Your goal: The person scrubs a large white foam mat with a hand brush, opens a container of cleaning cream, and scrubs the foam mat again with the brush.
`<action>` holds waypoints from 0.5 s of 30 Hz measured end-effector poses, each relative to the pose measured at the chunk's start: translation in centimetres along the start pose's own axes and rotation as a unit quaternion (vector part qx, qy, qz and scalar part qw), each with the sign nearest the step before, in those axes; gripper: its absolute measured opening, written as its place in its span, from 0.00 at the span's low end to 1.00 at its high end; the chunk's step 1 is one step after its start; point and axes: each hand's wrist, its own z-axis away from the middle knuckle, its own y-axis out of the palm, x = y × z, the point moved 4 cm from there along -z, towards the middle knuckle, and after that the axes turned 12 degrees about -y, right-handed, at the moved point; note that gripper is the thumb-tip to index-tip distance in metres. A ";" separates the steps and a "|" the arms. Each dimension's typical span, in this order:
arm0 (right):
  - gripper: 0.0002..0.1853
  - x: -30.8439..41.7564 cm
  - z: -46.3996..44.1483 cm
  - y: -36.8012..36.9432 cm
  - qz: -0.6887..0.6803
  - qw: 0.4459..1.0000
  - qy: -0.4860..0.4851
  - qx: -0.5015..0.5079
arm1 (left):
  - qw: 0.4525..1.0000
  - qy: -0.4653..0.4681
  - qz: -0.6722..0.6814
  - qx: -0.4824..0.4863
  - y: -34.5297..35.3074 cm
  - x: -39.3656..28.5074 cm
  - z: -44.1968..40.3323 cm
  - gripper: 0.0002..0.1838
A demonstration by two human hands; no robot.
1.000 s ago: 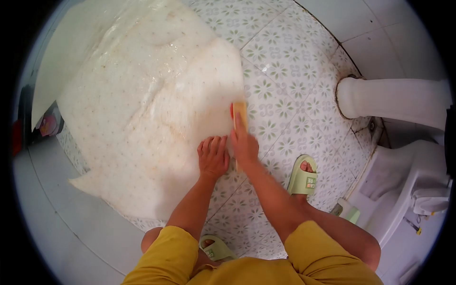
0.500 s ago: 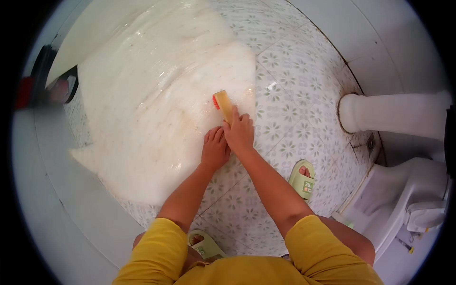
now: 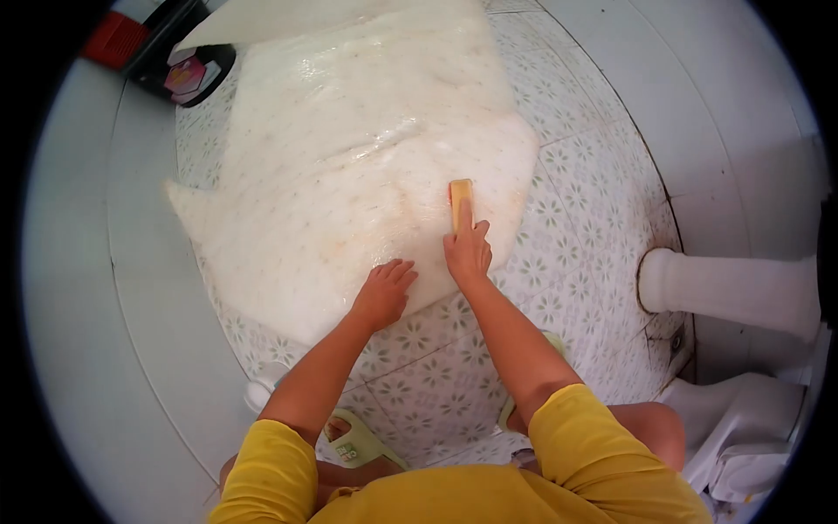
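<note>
A large, wet, cream-white mat [image 3: 305, 210] lies spread over the tiled floor, shiny in places and marked with yellowish stains. My right hand [image 3: 469, 249] is closed round a scrub brush [image 3: 463, 199] with a yellow back and red bristles. The index finger stretches along the brush's back, and the bristle side faces the mat near its right corner. To the left, my left hand [image 3: 384, 293] rests flat on the mat's near edge, fingers stretched out, holding nothing.
A black bucket [image 3: 214, 83] and a red object [image 3: 113, 39] stand at the upper left. A white pedestal [image 3: 724, 284] and a toilet [image 3: 742, 419] are on the right. Pale green slippers [image 3: 353, 441] are on my feet. A white round item [image 3: 262, 389] sits by the left wall.
The camera view has shifted, so the mat and fixtures appear lower and further right. My hands, close together before, are now apart, the right one further along the mat with the brush.
</note>
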 end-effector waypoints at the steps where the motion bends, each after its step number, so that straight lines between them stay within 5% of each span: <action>1: 0.36 0.1 -0.2 0.1 0.019 1.000 -0.007 0.003 | 1.000 -0.011 -0.007 -0.006 0.4 -0.1 0.3 0.28; 11: 0.27 -1.3 -10.4 -6.2 0.088 0.980 -0.171 0.053 | 0.990 -0.124 -0.042 -0.059 1.6 -4.2 -3.3 0.39; 15: 0.24 0.5 -13.7 -4.4 0.075 0.971 -0.217 0.073 | 0.988 -0.140 -0.058 -0.006 2.3 -6.7 -4.9 0.41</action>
